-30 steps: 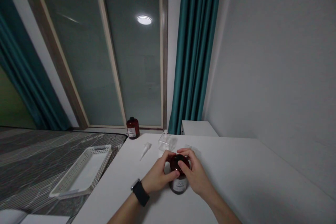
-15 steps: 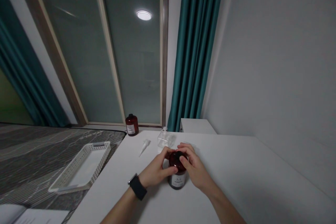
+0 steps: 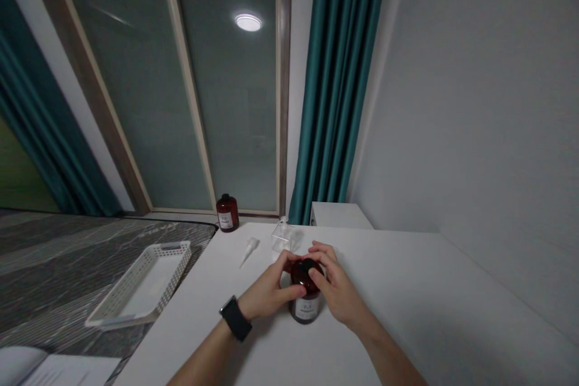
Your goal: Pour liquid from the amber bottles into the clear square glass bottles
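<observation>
A dark brown bottle (image 3: 306,309) with a white label and a black cap stands upright on the white table, close to me. My left hand (image 3: 274,289), with a dark watch on its wrist, grips the bottle's left side near the shoulder. My right hand (image 3: 337,289) holds the bottle's top from the right, its thumb and fingers at the black cap. Just beyond the hands stands a clear, square bottle (image 3: 283,236), partly hidden by the fingers. To its left lies a white pointed nozzle (image 3: 249,248).
Another brown bottle (image 3: 227,214) stands at the table's far left corner. Beyond the table's left edge are a white perforated basket (image 3: 169,280) and an open book (image 3: 67,369) on a grey patterned surface. A white cabinet (image 3: 341,215) stands behind the table (image 3: 407,313).
Both hands keep nearly the same hold on the brown bottle. The view has shifted very slightly; nothing else has visibly moved.
</observation>
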Demonstrator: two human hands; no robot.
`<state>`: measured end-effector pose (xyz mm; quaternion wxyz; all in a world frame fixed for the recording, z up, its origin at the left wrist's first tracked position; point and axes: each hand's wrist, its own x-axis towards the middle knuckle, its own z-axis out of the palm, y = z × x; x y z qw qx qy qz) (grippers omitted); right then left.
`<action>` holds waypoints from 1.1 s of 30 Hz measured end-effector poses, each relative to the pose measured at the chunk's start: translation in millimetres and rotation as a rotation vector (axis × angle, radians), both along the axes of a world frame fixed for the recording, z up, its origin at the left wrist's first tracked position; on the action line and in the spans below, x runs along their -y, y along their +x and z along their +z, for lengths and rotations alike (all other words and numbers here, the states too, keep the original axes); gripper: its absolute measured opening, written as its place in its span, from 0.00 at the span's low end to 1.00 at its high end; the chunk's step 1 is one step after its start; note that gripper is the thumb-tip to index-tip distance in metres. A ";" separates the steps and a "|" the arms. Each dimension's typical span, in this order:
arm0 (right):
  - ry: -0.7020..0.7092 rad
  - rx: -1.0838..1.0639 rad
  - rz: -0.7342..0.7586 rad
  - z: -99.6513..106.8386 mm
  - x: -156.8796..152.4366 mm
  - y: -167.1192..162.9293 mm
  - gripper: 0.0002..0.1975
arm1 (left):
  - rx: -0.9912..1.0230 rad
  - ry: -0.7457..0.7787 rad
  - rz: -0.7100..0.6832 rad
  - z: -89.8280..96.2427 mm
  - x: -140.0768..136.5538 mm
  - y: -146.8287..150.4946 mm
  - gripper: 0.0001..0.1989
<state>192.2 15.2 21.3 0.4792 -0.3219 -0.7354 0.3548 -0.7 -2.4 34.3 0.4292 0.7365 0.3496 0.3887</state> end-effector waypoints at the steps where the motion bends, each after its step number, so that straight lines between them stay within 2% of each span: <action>1: 0.012 0.003 -0.020 -0.6 0.9 -1.5 0.10 | -0.003 0.003 0.002 -0.2 0.3 0.4 0.20; 8: 0.034 0.028 -0.084 1.4 5.0 -1.4 0.09 | -0.050 0.018 0.064 -0.6 2.6 3.9 0.21; 14: -0.002 -0.005 -0.065 -2.1 7.6 0.1 0.15 | -0.006 -0.019 0.043 3.3 2.2 3.1 0.20; 24: 0.051 0.004 -0.149 -3.6 10.1 -7.3 0.11 | 0.021 -0.012 0.032 1.5 4.0 5.8 0.20; 29: 0.003 -0.036 -0.144 -4.9 12.7 -7.1 0.15 | -0.010 0.007 0.051 -1.0 2.4 4.2 0.22; 33: -0.146 -0.154 -0.134 -8.7 7.8 1.3 0.22 | 0.060 -0.009 -0.078 -3.3 -3.2 -5.0 0.25</action>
